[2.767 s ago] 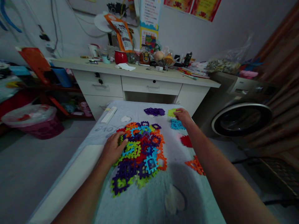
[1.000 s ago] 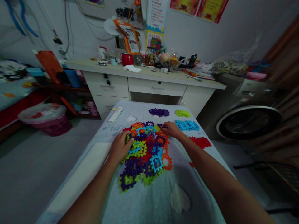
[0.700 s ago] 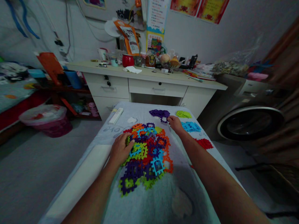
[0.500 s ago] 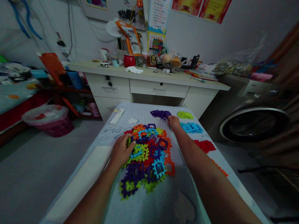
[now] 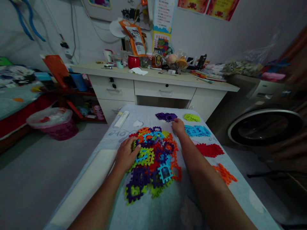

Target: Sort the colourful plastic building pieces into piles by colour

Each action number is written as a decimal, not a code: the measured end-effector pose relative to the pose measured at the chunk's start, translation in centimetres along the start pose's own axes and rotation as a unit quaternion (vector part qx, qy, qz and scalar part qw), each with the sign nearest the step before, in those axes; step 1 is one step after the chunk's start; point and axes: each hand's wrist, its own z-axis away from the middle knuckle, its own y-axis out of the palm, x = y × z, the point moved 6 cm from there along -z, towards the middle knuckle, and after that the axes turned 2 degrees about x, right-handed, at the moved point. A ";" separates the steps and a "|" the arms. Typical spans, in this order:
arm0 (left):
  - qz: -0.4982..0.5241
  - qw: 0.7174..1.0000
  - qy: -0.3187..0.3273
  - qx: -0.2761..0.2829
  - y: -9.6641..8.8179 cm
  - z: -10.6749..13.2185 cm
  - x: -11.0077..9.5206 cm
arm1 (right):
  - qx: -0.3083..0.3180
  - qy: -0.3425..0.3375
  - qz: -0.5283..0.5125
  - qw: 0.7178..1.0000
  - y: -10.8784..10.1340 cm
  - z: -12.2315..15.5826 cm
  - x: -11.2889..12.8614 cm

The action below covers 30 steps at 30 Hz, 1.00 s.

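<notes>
A mixed heap of interlocking plastic tiles (image 5: 153, 161) in purple, green, orange, red and blue lies mid-table on a pale blue cloth (image 5: 155, 207). My left hand (image 5: 125, 155) rests on the heap's left edge, fingers lying over green tiles. My right hand (image 5: 178, 126) hovers at the heap's far right corner, fingers loose and pointing at a purple tile pile (image 5: 166, 116); nothing shows in it. To the right sit single-colour piles in green (image 5: 192, 118), blue (image 5: 198, 130), red (image 5: 210, 149) and orange (image 5: 224, 174).
A white flat bar (image 5: 122, 119) and a small white scrap (image 5: 137, 123) lie at the table's far left. Beyond stands a cluttered white desk (image 5: 155, 86). A washing machine (image 5: 263, 127) is to the right, a pink bin (image 5: 51, 123) on the floor to the left.
My right hand went from the green pile back to the heap, carried a purple tile to the purple pile, and has now drawn back slightly. My left hand stayed on the heap.
</notes>
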 end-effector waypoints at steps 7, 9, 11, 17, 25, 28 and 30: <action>-0.003 1.000 0.001 0.008 0.2 0.0 0.1 | 0.149 -0.151 0.158 0.964 4.2 2.9 2.8; -0.003 1.000 0.002 0.006 0.2 -0.1 0.2 | 0.173 -0.190 0.234 0.938 5.1 3.7 3.3; -0.003 1.000 0.004 0.005 0.2 -0.1 0.1 | 0.192 -0.203 0.285 0.917 5.5 4.1 3.5; -0.004 1.000 -0.002 0.001 0.2 0.0 0.2 | 0.215 -0.214 0.293 0.907 5.4 4.5 3.6; -0.005 1.000 -0.004 -0.002 -0.1 0.0 -0.2 | 0.118 -0.217 0.175 0.953 3.6 3.5 2.6; -0.006 1.000 -0.004 -0.002 -0.2 0.0 -0.3 | 0.082 -0.206 0.130 0.966 3.2 2.9 1.8; -0.005 1.000 -0.003 0.000 -0.1 0.0 -0.3 | 0.057 -0.196 0.099 0.974 2.9 2.6 1.3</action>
